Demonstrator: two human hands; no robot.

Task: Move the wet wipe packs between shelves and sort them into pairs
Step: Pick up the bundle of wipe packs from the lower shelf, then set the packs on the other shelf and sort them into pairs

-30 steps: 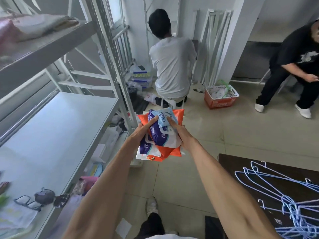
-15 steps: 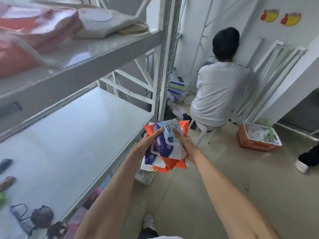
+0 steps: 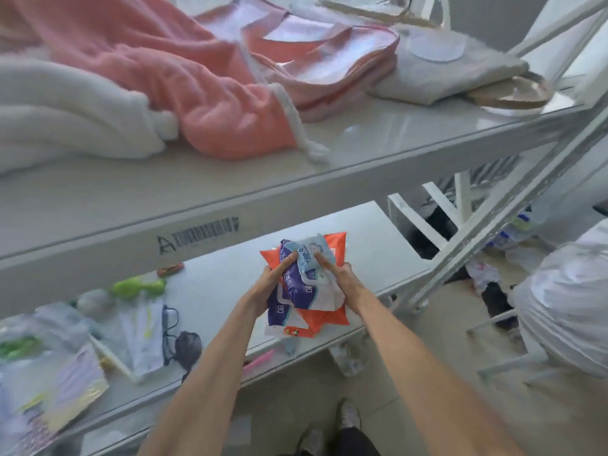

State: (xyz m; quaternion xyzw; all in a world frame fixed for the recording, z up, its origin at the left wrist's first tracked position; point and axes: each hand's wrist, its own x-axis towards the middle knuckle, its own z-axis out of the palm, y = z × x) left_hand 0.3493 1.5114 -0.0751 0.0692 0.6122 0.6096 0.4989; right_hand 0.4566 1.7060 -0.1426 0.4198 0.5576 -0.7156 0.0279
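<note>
I hold a stack of wet wipe packs (image 3: 306,291) between both hands, just above the front edge of the lower shelf (image 3: 371,255). Orange packs (image 3: 332,319) lie at the bottom, purple-and-white ones in the middle, and a light blue pack (image 3: 311,253) lies on top. My left hand (image 3: 273,281) grips the stack's left side with the thumb on top. On the right side my right hand (image 3: 339,274) grips it, fingers pressing the blue pack. The upper shelf (image 3: 362,149) runs above and in front of the stack.
Pink and white towels (image 3: 138,93), a pink bag (image 3: 316,60) and a grey pouch (image 3: 450,64) fill the upper shelf. Glasses (image 3: 169,327), a dark pouch (image 3: 187,343), green items and papers lie on the lower shelf's left. A seated person in white (image 3: 566,307) is at right.
My view has swung left and closer to the shelving, so the upper shelf now fills the top. Both hands carried the stack over the lower shelf's edge, grip unchanged.
</note>
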